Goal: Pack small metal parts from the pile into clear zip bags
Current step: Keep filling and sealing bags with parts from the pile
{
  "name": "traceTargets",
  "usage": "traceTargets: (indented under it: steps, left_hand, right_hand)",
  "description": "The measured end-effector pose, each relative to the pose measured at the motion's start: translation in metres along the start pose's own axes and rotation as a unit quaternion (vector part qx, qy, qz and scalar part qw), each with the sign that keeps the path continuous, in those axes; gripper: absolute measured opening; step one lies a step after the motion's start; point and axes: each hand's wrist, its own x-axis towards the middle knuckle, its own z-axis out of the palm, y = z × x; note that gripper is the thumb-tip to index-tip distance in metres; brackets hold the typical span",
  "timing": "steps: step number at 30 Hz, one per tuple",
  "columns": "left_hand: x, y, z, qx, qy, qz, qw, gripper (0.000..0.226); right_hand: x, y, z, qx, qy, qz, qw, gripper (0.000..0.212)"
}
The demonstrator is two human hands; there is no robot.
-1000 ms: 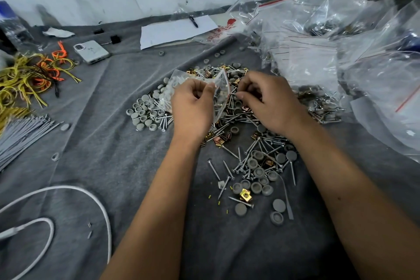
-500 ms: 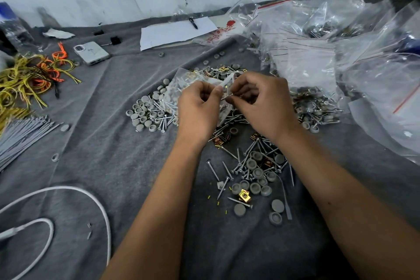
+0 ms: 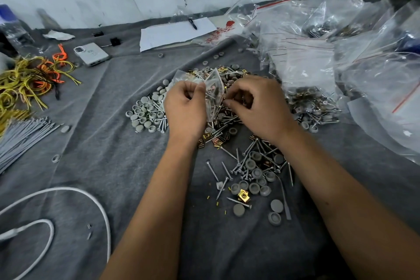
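Two hands meet over the pile [image 3: 227,120] of screws, grey caps and brass clips on a grey cloth [image 3: 113,166]. The left hand [image 3: 185,107] has fingers curled, pinching the mouth of a small clear bag [image 3: 213,88] that stands upright between the hands, screws already showing inside. The right hand [image 3: 256,104] has fingers bent close at the bag's opening, apparently pinching small parts, though what they hold is too hidden to tell. The step in hand looks like filling: parts going into the held bag. The next move would call for keeping the mouth spread while the right hand drops its load in, then returning to the pile just beneath.

Around them lie a sorted cluster of caps [image 3: 145,113] to the left, loose screws [image 3: 250,170] nearer the person, a heap of zip bags [image 3: 318,57] to the right, coloured ties [image 3: 29,79], a phone [image 3: 92,54], paper [image 3: 175,32] and a white cable [image 3: 68,193]. Tangled screws in the pile may snag picking; the thin bag could collapse shut.
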Motion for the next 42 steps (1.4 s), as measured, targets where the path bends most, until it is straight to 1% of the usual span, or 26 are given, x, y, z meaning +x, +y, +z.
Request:
traceTargets:
  steps: [3,4,6,10,13,17,22,25,30,32,35,38,40,42]
  left_hand:
    - [0.003,-0.001,-0.001,-0.013,0.023,-0.009,1.000,0.027]
    - [0.003,-0.001,-0.001,-0.016,0.026,-0.011,0.999,0.029]
    - [0.005,-0.001,-0.002,-0.016,0.029,-0.012,0.999,0.030]
    - [0.004,-0.001,-0.003,-0.012,0.028,-0.011,0.999,0.029]
    - [0.004,-0.001,-0.004,-0.009,0.022,-0.011,1.000,0.029]
    - [0.005,-0.002,-0.004,-0.005,0.017,-0.016,1.000,0.031]
    - [0.004,-0.001,-0.004,-0.004,0.013,-0.016,1.000,0.032]
    - [0.003,-0.001,-0.004,0.002,0.011,-0.015,1.000,0.031]
    - [0.003,0.001,-0.004,0.003,0.010,-0.017,1.000,0.027]
    - [0.002,0.001,-0.004,0.002,0.010,-0.016,1.000,0.026]
    - [0.001,0.001,-0.003,0.007,0.001,-0.013,1.000,0.026]
    - [-0.002,0.003,-0.001,0.010,-0.021,-0.003,1.000,0.028]
    - [-0.005,0.004,0.001,0.031,-0.053,0.010,0.998,0.026]
    - [-0.007,0.005,0.003,0.049,-0.088,0.024,0.995,0.021]
  right_hand:
    - [-0.002,0.001,-0.001,-0.035,-0.136,-0.021,0.990,0.012]
    - [-0.002,0.002,0.000,-0.049,-0.171,-0.026,0.984,0.013]
    - [-0.002,0.001,0.002,-0.054,-0.212,-0.028,0.975,0.014]
    - [-0.001,0.002,0.004,-0.078,-0.251,-0.004,0.965,0.021]
    - [-0.001,0.004,0.004,-0.091,-0.271,-0.001,0.958,0.019]
    - [-0.001,0.003,0.004,-0.099,-0.266,-0.003,0.959,0.017]
    - [-0.002,0.002,-0.001,-0.093,-0.285,0.006,0.954,0.024]
    - [-0.002,0.001,0.000,-0.089,-0.295,-0.005,0.951,0.019]
    - [-0.001,0.001,0.000,-0.083,-0.269,0.005,0.960,0.015]
    - [0.000,-0.001,-0.002,-0.065,-0.245,0.015,0.967,0.013]
    - [0.001,-0.005,-0.006,0.015,-0.137,0.057,0.989,0.005]
    - [0.002,-0.006,-0.009,0.039,-0.034,0.062,0.997,0.007]
    - [0.002,-0.008,-0.010,0.044,0.002,0.046,0.998,0.005]
    - [0.000,-0.008,-0.008,0.039,0.009,0.036,0.999,0.009]
